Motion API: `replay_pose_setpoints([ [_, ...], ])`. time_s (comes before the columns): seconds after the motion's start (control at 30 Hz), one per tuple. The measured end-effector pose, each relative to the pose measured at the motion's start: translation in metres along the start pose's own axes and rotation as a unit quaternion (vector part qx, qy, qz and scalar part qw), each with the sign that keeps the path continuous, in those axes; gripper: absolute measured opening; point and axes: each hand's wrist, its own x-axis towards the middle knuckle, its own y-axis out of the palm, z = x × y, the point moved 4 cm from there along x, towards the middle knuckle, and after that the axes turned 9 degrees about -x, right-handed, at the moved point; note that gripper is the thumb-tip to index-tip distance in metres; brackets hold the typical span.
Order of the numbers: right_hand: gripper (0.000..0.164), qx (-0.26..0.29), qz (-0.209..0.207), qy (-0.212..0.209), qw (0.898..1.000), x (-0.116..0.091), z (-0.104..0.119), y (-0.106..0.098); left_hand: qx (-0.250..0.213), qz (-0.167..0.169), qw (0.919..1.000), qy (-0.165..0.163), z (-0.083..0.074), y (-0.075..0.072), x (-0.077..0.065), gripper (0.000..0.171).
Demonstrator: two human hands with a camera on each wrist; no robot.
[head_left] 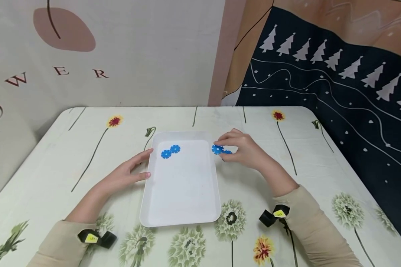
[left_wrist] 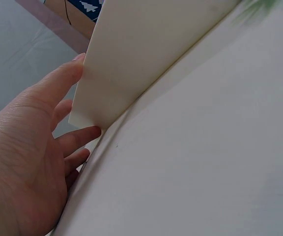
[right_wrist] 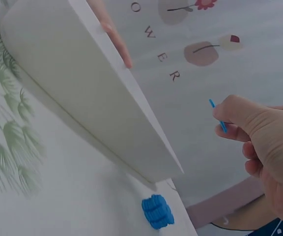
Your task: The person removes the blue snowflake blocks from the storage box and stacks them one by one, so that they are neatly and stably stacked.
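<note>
My right hand (head_left: 242, 146) pinches a blue notched disc (right_wrist: 223, 126) between thumb and fingertips, just past the right rim of a white tray (head_left: 182, 196). In the right wrist view that disc shows edge-on, above a small stack of blue discs (right_wrist: 157, 211) standing on the table. The head view shows this stack partly hidden behind the fingers. Two similar blue discs (head_left: 166, 154) lie side by side near the tray's far left corner. My left hand (head_left: 123, 172) rests against the tray's left side, fingers and thumb spread and touching its wall.
A tablecloth (head_left: 254, 230) printed with flowers covers the table. Behind it hang a pale printed curtain (head_left: 147, 55) and, at the right, a dark cloth (head_left: 297, 78) with tree shapes. Black camera straps (head_left: 274, 216) sit at both wrists.
</note>
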Motion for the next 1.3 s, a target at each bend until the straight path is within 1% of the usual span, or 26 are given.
replay_pose_setpoints([
  [0.27, 0.033, 0.002, 0.009, 0.032, 0.999, -0.012, -0.013, -0.004, -0.002, 0.001, 1.0000, -0.002, 0.001, 0.000, -0.001, 0.077],
  [0.6, 0.032, -0.008, 0.018, 0.065, 0.998, -0.024, -0.029, -0.001, 0.001, -0.001, 1.0000, 0.000, 0.000, 0.000, -0.001, 0.077],
  [0.87, 0.030, -0.009, 0.032, 0.079, 0.996, -0.027, -0.043, 0.008, -0.001, -0.001, 1.0000, 0.001, 0.000, 0.000, -0.001, 0.077],
  [1.03, 0.027, -0.006, 0.036, 0.075, 0.997, -0.028, -0.048, 0.013, -0.005, 0.001, 1.0000, 0.004, 0.000, 0.000, -0.001, 0.077],
  [1.3, 0.025, 0.005, 0.038, 0.088, 0.995, -0.030, -0.053, 0.017, -0.005, 0.002, 1.0000, 0.003, 0.001, 0.000, 0.000, 0.077],
])
